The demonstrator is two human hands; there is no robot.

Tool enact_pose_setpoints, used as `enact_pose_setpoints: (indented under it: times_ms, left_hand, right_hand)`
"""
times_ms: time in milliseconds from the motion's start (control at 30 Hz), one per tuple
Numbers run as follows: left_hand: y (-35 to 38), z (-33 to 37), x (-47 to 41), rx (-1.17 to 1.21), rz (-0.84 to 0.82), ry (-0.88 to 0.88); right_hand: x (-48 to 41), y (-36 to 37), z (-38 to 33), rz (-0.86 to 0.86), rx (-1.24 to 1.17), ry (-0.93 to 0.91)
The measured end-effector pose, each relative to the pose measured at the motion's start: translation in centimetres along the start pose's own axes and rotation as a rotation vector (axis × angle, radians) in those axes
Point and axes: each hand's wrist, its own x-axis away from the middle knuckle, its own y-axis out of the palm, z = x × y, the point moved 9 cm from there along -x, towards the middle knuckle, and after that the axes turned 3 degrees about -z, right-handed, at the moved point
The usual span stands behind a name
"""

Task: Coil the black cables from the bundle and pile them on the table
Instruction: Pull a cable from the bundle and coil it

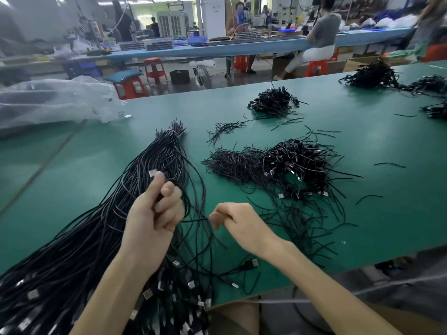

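Black cable is stretching sideways between my hands by the tabletop's near edge: left hand is gripping its loops over the bundle, and right hand is pinching the slack, nearer the pile.

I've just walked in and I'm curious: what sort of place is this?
Probably a cable-assembly factory floor. A bundle of black cables lies on a long green table beside a pile of coiled ones, and a person sits at another bench behind.
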Motion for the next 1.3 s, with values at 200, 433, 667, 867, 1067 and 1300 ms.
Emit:
enact_pose_setpoints:
  times_ms: [200,433,667,867,1067,1300]
  left_hand:
    - [1.5,-2.5,0.5,-1.071,-0.089,0.108]
    - [0.9,-3.6,-0.5,-0.696,0.029,0.090]
    - [1.0,-4.3,-0.5,-0.050,0.077,-0.029]
    - [1.7,-4.3,0.0,-0.089,0.080,-0.022]
    - [2.0,-5.3,0.6,-0.260,-0.069,-0.090]
    - [1.3,-3.6,1.0,-0.972,-0.068,-0.116]
  right_hand:
    - [-0.9,-3.4,-3.1,0.190,0.141,-0.106]
    - [1.5,-1.4,-4.8,0.247,-0.200,-0.122]
    - [1.6,0.8,-2.4,0.096,-0.382,-0.021]
    - [1.2,0.9,-1.3,0.068,-0.495,0.070]
    - [1.5,0.2,-1.8,0.164,-0.363,-0.012]
    - [2.1,0.9,-2.9,0.081,-0.206,-0.078]
